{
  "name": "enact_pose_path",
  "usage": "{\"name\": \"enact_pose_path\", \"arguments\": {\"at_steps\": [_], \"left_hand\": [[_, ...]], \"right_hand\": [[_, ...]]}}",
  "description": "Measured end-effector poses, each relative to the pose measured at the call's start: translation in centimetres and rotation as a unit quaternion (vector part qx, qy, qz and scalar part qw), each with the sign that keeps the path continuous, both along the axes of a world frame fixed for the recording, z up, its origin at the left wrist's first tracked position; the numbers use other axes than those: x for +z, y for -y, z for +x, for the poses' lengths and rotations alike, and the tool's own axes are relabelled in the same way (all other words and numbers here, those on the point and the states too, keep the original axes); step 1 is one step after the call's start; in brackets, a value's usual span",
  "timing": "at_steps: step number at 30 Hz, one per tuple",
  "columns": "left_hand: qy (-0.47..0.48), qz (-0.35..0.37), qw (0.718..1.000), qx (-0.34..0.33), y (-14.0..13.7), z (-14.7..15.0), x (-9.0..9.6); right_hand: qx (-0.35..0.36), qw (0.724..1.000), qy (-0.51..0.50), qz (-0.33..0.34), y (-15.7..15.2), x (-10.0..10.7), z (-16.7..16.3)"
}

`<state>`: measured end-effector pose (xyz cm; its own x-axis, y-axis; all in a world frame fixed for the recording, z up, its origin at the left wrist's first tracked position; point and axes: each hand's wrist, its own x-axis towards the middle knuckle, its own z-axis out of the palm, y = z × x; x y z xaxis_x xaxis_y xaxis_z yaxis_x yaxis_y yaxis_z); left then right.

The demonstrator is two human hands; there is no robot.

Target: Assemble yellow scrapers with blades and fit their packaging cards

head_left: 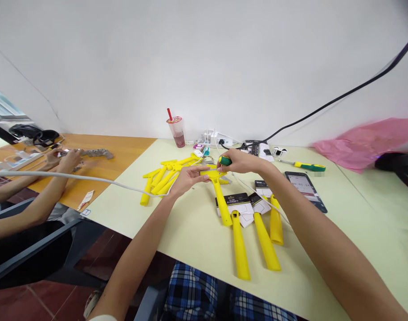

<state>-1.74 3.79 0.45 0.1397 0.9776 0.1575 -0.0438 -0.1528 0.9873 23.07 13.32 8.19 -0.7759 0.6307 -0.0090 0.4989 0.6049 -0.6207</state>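
Note:
A yellow T-shaped scraper (220,198) is held at its wide head by my left hand (187,179), fingers closed on it, its handle pointing toward me. In my right hand (240,161) is a screwdriver (225,160) with a green and yellow handle, gripped over the scraper's head; its tip is hidden. Left of my hands lies a pile of several yellow T-shaped scrapers (164,176). Nearer the table's front edge lie loose yellow handles (240,247), close to black-and-white printed cards (235,204).
A drink cup with a red straw (179,132) and a power strip (217,137) stand by the wall. On the right are a second screwdriver (309,166), a phone (304,189) and pink plastic (367,138). A white cable (90,177) crosses at left, before another person's hands (70,159).

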Motion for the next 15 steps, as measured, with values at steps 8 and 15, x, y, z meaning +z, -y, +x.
{"name": "enact_pose_path", "arguments": {"at_steps": [8,15], "left_hand": [[-0.020,-0.004,1.000,0.015,0.0,0.0,0.1],[-0.018,-0.005,1.000,0.014,0.0,0.0,-0.1]], "right_hand": [[-0.009,1.000,-0.011,-0.020,0.4,0.4,0.1],[-0.056,0.995,-0.001,-0.080,1.3,1.0,0.3]]}}
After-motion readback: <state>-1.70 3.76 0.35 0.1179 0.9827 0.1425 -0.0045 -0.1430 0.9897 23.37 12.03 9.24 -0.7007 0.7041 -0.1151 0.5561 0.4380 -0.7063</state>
